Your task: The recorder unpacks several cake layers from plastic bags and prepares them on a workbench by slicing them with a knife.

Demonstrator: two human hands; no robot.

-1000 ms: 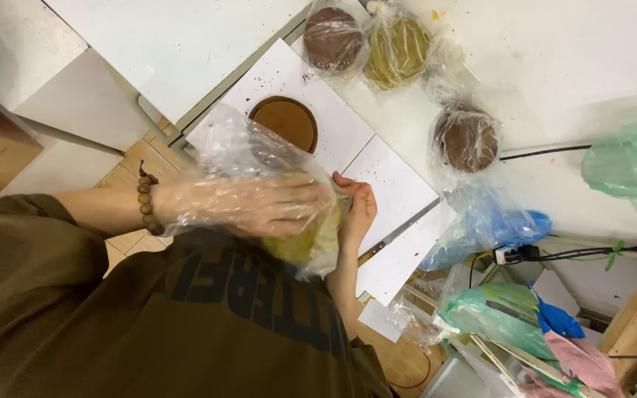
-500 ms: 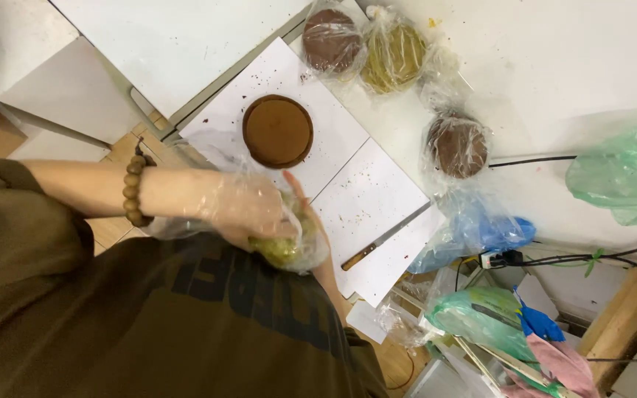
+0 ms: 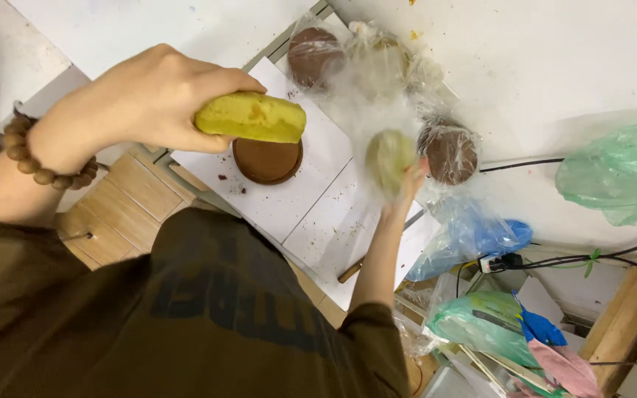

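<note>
While your left hand (image 3: pixel 141 99) grips the yellow clay block (image 3: pixel 251 117) bare, out of any wrapping, it holds it just above the brown clay disc (image 3: pixel 267 159) that sits on the white sheet (image 3: pixel 289 199) on the desk (image 3: pixel 554 66). Your fingers are clamped around the block's near end, thumb hidden behind it. Your right hand (image 3: pixel 407 184) is stretched out to the far side, closed on a thin clear plastic bag (image 3: pixel 377 110) with a rounded yellow-green lump (image 3: pixel 390 156) showing through it.

As I judge it, you are early to midway: one block is unwrapped and in hand, one disc is already shaped and lying flat, but the yellow piece has not been pressed, cut or joined to anything. Two bagged brown clay rounds (image 3: pixel 314 55) near the desk's upper edge look untouched in their wrapping.

Several things are hard to read. The bag is blurred, so you cannot tell whether the lump is inside it or behind it, or how your right fingers pinch the film. A third bagged lump beside the brown ones is too hazy to name. A wooden-handled tool (image 3: pixel 352 271) peeps from under your right forearm, its working end hidden. The green bag (image 3: pixel 613 173) at the right edge is cut off, and your own torso covers the near desk.
</note>
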